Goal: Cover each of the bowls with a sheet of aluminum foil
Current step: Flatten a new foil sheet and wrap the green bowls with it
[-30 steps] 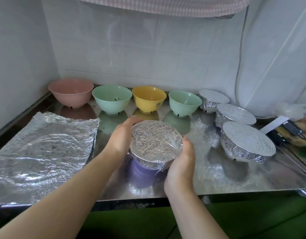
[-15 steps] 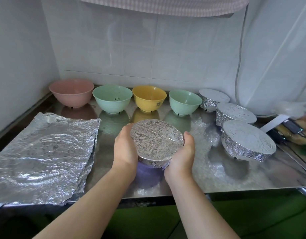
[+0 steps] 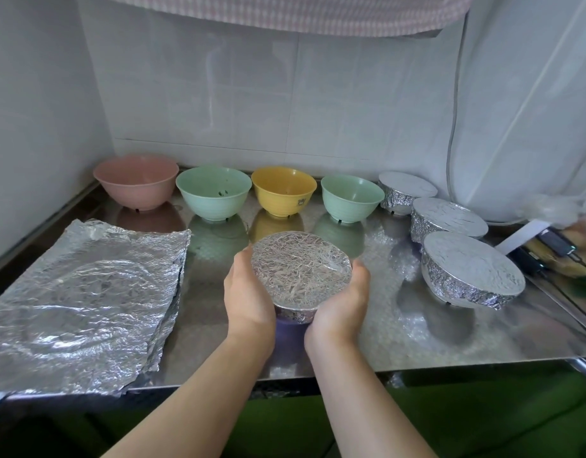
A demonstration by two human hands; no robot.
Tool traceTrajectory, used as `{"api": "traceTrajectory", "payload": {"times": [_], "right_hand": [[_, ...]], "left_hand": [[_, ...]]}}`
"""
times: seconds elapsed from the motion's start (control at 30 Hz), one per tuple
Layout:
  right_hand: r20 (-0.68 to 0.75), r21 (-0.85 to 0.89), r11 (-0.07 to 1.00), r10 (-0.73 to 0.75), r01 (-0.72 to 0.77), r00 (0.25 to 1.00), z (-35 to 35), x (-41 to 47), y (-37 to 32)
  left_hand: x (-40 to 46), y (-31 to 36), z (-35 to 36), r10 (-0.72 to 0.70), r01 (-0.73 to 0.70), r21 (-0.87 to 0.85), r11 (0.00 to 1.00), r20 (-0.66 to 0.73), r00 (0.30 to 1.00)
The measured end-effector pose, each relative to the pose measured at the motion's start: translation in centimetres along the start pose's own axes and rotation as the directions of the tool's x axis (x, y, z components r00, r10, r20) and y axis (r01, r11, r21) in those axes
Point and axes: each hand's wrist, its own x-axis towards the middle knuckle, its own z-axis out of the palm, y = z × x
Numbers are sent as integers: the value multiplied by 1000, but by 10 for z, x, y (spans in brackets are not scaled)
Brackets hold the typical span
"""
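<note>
Foil-covered bowl (image 3: 301, 269): crinkled foil drawn flat over rim, folded down sides; purple base partly visible. Left hand (image 3: 248, 292) and right hand (image 3: 342, 304) cupped around its sides, gripping. Bowl sits on steel counter (image 3: 400, 338), just right of foil sheets (image 3: 83, 302). Behind it: pink bowl (image 3: 136, 181), green bowl (image 3: 214, 193), yellow bowl (image 3: 284, 190), second green bowl (image 3: 352, 199), all uncovered. To its right: three foil-covered bowls (image 3: 471, 274). White tiled wall (image 3: 252, 94) beyond.

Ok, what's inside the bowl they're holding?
Cannot tell. Crinkled foil covers the whole top of the purple bowl; only a strip of its side shows below the foil, between the left hand and right hand.
</note>
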Motion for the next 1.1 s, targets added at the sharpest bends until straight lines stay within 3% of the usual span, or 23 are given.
{"api": "traceTrajectory", "payload": {"times": [0.2, 0.47, 0.93, 1.1], "right_hand": [[31, -18, 1000, -13, 14, 999, -4, 5, 2], [9, -53, 998, 19, -18, 1000, -2, 3, 0], [93, -182, 973, 163, -144, 982, -6, -5, -19], [93, -184, 970, 175, -156, 980, -5, -6, -20]], "left_hand": [[-2, -5, 2, 25, -27, -38, 999, -46, 999], [-7, -7, 1, -11, 11, -49, 999, 0, 1000], [21, -18, -21, -86, 89, -10, 996, 173, 981], [18, -23, -19, -79, 81, -5, 997, 146, 986]]}}
